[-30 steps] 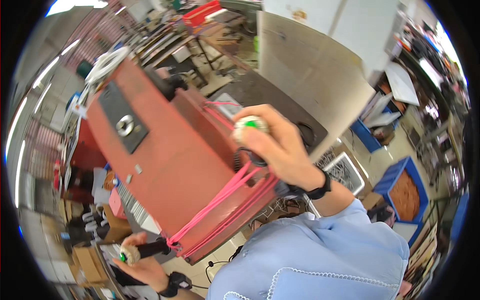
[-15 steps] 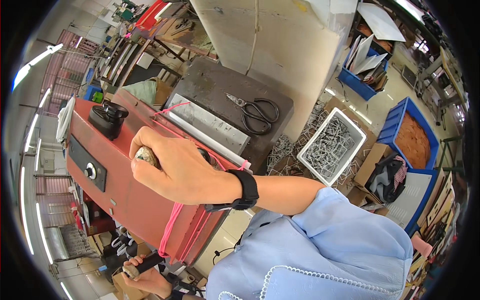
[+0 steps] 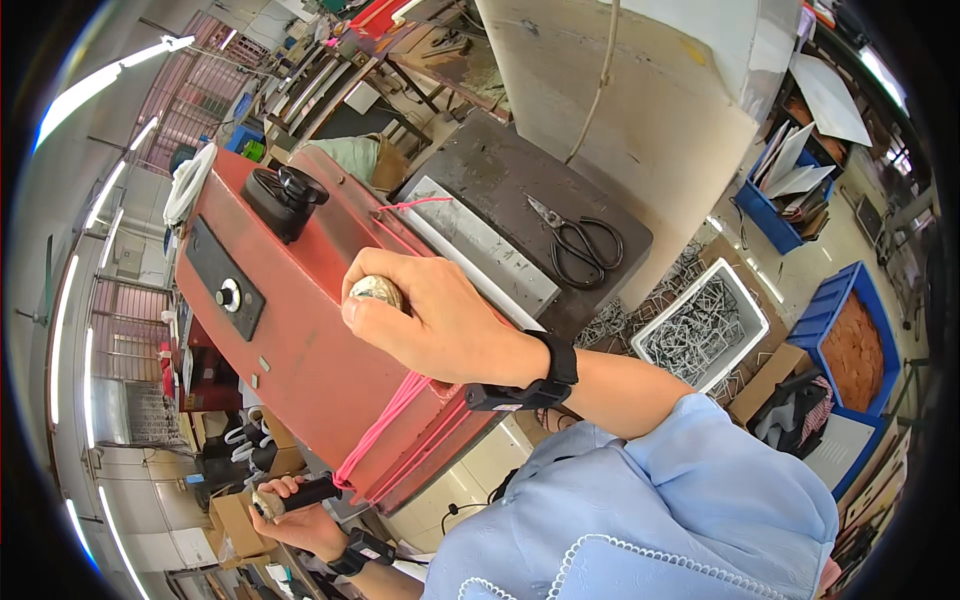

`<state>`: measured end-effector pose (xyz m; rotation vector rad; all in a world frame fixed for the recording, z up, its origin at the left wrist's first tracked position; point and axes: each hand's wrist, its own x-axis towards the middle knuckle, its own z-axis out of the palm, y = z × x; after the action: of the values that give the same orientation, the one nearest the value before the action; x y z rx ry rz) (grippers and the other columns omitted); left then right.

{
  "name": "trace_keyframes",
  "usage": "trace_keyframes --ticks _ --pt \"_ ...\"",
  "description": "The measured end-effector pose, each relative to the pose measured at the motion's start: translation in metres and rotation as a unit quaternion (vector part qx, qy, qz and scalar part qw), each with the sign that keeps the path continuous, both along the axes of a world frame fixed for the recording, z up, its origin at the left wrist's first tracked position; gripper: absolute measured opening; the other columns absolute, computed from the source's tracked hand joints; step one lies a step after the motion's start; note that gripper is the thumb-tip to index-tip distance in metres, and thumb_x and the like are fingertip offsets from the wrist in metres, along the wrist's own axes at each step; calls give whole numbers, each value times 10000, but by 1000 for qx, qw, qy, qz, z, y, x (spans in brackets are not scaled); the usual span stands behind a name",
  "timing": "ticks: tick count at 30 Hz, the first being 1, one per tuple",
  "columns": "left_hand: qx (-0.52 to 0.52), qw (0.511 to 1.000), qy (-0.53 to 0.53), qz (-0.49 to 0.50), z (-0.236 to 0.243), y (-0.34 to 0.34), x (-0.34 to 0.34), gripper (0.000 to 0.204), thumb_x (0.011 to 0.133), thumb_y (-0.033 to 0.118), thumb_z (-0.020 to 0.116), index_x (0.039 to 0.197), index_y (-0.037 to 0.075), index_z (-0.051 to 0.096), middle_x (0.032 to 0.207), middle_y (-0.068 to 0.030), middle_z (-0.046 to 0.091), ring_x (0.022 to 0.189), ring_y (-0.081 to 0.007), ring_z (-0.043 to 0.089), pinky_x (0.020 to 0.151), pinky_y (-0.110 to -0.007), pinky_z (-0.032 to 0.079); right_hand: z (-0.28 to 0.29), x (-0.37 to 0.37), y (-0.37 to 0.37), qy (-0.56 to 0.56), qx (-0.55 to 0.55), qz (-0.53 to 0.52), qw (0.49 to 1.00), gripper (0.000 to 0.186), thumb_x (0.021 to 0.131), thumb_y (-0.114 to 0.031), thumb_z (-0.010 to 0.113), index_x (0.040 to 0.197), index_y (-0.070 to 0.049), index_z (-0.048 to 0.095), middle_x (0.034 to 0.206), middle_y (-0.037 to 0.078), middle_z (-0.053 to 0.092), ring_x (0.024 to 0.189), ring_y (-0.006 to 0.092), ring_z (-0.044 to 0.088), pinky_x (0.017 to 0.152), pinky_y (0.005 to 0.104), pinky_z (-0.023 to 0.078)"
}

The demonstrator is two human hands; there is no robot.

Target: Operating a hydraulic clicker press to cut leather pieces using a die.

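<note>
My right hand (image 3: 445, 325) is closed around a handle whose worn, rounded end (image 3: 377, 291) pokes out between thumb and forefinger; the rest of it is hidden. It is held over the slanted top of a red metal machine (image 3: 310, 365). At the lower left, my left hand (image 3: 315, 528) is wrapped round a black cylindrical handle (image 3: 317, 490) with a similar worn end. Pink cord (image 3: 385, 430) runs in several strands across the machine's near side to beside the left handle. A black dial-like fitting (image 3: 284, 200) and a silver knob (image 3: 229, 294) sit on the machine.
Black-handled scissors (image 3: 583, 250) lie on a dark tabletop (image 3: 480, 160) beside a metal bar (image 3: 485, 245). To the right, a white bin (image 3: 760, 325) holds bent metal pieces, with more scattered around it. Blue crates (image 3: 800, 330) stand further right.
The view has shifted, so the machine and both hands appear further right. Both hands keep their grip on the handles.
</note>
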<state>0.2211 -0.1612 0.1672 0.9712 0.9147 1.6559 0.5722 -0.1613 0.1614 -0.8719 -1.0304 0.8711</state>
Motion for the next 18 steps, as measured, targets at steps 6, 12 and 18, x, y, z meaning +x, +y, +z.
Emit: trace_keyframes --ticks 6,12,18 --pt "24 999 42 -11 -3 -1 4 359 957 437 452 910 84 502 768 -24 429 744 -150 432 755 -301 398 -1 2 -1 -21 48 -74 996 317 887 -356 575 795 -52 576 618 108 605 545 292 600 560 404 447" --pt "-6 998 48 48 4 -9 25 426 954 475 460 959 53 520 761 -33 420 760 -176 453 808 -317 410 -10 9 1 -25 54 0 998 466 918 -499 556 802 -48 545 630 130 604 584 333 612 577 421 460" --pt "-25 998 57 -11 -1 4 -6 343 904 424 535 924 82 535 777 -39 489 785 -177 496 845 -352 438 -14 0 15 29 124 -98 987 277 841 -259 589 824 12 535 643 172 612 580 361 612 555 451 460"
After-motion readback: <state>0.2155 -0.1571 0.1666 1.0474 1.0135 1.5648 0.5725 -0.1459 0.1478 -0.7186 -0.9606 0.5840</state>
